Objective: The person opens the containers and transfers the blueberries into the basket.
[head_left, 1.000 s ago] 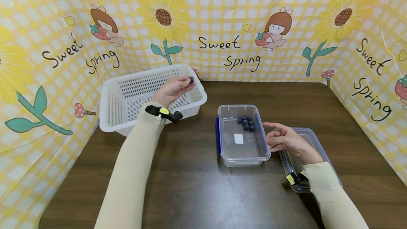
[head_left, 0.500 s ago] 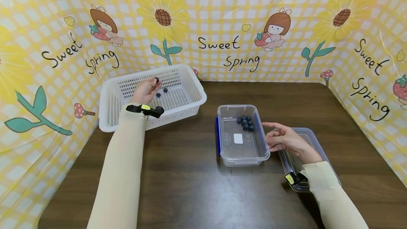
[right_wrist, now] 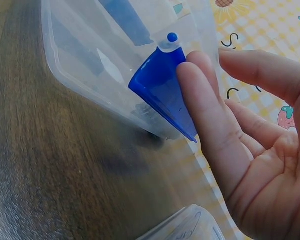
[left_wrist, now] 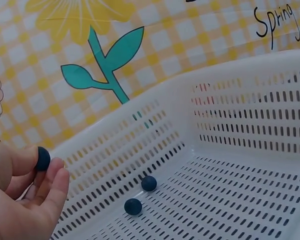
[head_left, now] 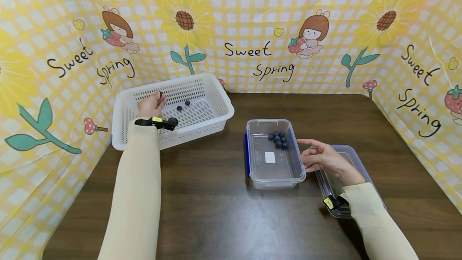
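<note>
My left hand (head_left: 149,104) is over the left part of the white perforated basket (head_left: 173,133), pinching a blueberry (left_wrist: 43,158) between thumb and fingertips. On the basket's floor lie two more blueberries, one (left_wrist: 133,206) nearer and one (left_wrist: 149,183) by the side wall. A clear plastic food container (head_left: 276,181) stands uncovered at mid-table with several blueberries (head_left: 278,140) gathered towards its far right. My right hand (head_left: 326,161) rests its fingertips against the container's right side, beside the lowered blue latch (right_wrist: 162,82).
A clear lid-like piece or second container (head_left: 348,155) lies under and beyond the right hand. A wooden table (head_left: 216,212) bears everything. A yellow checked cloth (head_left: 245,11) hangs behind and along both sides.
My left hand has moved left across the basket, still pinching a blueberry. Two blueberries on the basket floor have come into sight. The right hand has kept its place.
</note>
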Available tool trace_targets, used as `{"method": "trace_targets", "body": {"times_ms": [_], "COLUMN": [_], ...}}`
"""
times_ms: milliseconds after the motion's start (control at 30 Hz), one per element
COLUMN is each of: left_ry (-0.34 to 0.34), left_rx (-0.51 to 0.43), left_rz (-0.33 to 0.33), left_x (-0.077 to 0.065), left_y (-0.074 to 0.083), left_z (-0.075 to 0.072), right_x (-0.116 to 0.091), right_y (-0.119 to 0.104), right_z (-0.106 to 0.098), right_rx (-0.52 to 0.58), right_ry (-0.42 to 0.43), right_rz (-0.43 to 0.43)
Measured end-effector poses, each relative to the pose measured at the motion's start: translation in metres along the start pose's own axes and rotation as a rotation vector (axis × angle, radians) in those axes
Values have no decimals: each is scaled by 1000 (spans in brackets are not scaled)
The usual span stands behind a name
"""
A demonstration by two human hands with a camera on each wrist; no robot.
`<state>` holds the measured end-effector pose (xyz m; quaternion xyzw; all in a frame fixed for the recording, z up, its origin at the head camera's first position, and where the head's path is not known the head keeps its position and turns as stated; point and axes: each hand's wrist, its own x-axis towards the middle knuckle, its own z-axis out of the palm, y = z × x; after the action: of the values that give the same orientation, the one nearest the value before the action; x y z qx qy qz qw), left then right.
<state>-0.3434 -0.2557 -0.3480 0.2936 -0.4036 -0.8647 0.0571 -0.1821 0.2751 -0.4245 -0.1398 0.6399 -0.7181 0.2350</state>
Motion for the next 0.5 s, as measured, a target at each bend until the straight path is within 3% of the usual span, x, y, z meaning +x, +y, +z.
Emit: {"method": "trace_targets", "body": {"times_ms": [167, 500], "left_ry": [66, 64], "left_rx": [-15, -19], "left_rz": [14, -3], "left_x": [3, 4], "left_y": [4, 2], "left_z": [0, -8], "right_x": [1, 1], "right_y": [1, 1], "right_z": [0, -1], "right_rx": [4, 3], "right_ry": [3, -10], "right_rz": [1, -8]}}
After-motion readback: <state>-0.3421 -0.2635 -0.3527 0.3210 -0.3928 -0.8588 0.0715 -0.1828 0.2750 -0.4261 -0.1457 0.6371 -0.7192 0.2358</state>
